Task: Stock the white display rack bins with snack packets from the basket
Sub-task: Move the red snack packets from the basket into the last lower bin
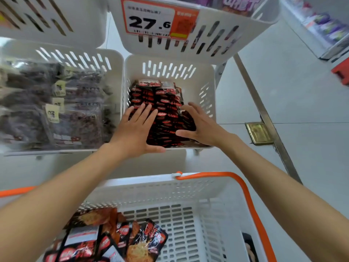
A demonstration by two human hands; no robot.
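While the left hand (136,129) and right hand (200,125), both spread flat with straight fingers, bracket the red-and-black snack packets (166,103) stacked in the middle white bin (170,61), they should squeeze evenly inward to square the rows, since spare packets (113,241) wait in the basket (151,188).

The left grip (137,129) lies flat, fingers straight, on the left side of the red-and-black packet stack (164,103) in the middle white bin (190,86); the right grip (200,125) presses the stack's right side, fingers spread. Below, the orange-handled basket (151,186) holds more packets (113,241) at its left
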